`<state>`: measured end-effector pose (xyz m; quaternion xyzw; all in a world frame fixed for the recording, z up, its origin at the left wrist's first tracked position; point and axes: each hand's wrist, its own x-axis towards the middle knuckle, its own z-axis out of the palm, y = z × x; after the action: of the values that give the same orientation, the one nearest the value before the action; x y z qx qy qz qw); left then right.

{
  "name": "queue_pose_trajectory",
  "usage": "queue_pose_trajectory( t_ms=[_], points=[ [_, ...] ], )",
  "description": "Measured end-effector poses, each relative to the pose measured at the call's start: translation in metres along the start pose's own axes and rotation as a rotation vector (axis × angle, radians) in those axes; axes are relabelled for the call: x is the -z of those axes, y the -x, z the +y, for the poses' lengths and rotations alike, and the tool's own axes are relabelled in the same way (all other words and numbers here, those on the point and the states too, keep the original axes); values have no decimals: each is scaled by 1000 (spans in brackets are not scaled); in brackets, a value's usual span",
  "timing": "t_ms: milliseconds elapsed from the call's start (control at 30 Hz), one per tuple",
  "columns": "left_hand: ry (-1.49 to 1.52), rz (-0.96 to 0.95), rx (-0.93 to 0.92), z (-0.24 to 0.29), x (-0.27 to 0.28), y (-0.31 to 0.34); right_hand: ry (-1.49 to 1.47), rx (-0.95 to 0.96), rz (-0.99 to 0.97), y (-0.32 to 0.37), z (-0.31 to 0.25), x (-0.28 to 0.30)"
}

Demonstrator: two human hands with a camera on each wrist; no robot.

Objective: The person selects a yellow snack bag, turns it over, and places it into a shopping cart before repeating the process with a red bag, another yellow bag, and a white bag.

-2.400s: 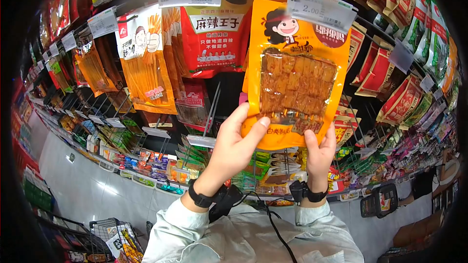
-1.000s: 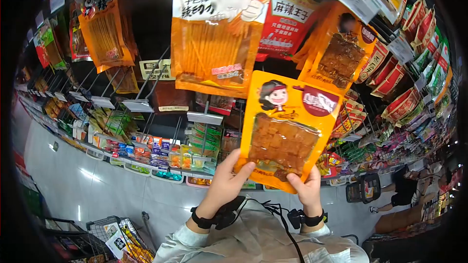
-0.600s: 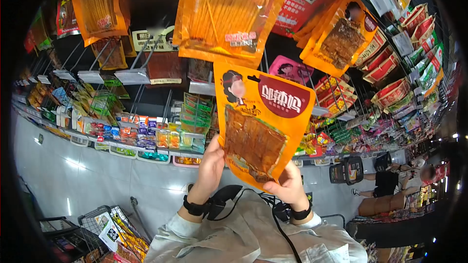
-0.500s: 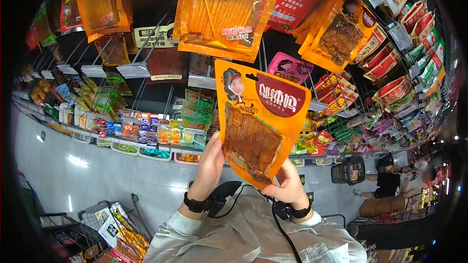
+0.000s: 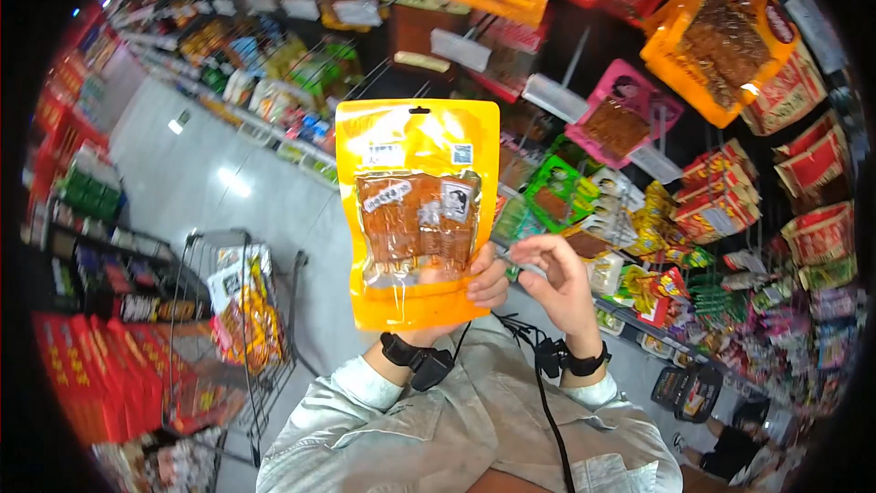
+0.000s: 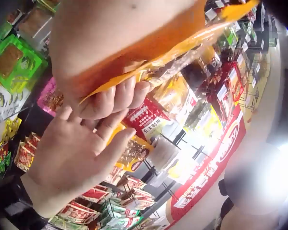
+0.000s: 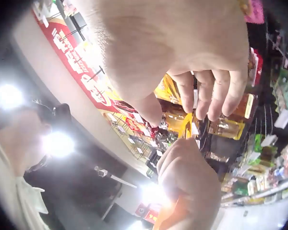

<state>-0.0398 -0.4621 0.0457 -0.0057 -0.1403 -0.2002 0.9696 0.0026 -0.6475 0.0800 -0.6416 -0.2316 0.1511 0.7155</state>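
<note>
An orange snack packet (image 5: pixel 420 219) with a clear window onto brown slabs hangs in front of my chest in the head view, its back face with printed code toward me. My left hand (image 5: pixel 489 281) grips it from behind, fingers curled round its right edge; the left wrist view shows those fingers (image 6: pixel 117 99) bent over the packet's orange edge (image 6: pixel 182 36). Just right of the packet, my right hand (image 5: pixel 558 285) is raised with fingers loosely bent and holding nothing. The right wrist view shows that hand (image 7: pixel 182 43) near the packet's edge, apart from my left hand (image 7: pixel 189 175).
Racks of hanging snack bags run across the top and right, including an orange packet (image 5: pixel 721 41) of similar look and a pink one (image 5: pixel 620 119). A wire shopping cart (image 5: pixel 294 310) with bags stands at left. A black basket (image 5: pixel 689 391) and a person are at lower right.
The packet has been turned from its front face to its back and shifted left. My right hand has let go of it. The head view has swung, bringing the cart further into view.
</note>
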Motion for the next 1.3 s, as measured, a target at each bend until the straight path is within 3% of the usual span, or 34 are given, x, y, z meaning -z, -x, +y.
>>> queue_pose_trajectory(
  t_ms=[67,100,233,367,467,500,600,833,1000,1200,1300],
  points=[
    [50,82,34,-5,4,25,-47,-67,-62,-2,13,-6],
    [45,168,-46,-11,0,36,-66,-86,-117,-3,17,-13],
    [50,195,-95,-21,-7,71,-111,-158,-320,0,25,-40],
    [39,268,-64,-29,-7,91,-112,-144,-356,6,29,-62],
    [-140,197,-133,-37,-20,100,-111,-309,-388,11,25,-74],
    [-229,233,-129,-36,-22,107,-89,-282,-367,11,26,-83],
    [-324,283,-253,-31,-24,131,-117,-454,-367,17,9,-106],
    [-275,222,-171,10,-13,223,-5,-207,-386,37,18,-200],
    [-333,245,-253,33,-27,284,65,-285,-417,50,5,-268],
    [-334,116,-346,61,-32,348,17,-285,-548,46,12,-333],
    [-313,208,-514,67,-58,371,-17,-344,-653,39,12,-364]
  ],
)
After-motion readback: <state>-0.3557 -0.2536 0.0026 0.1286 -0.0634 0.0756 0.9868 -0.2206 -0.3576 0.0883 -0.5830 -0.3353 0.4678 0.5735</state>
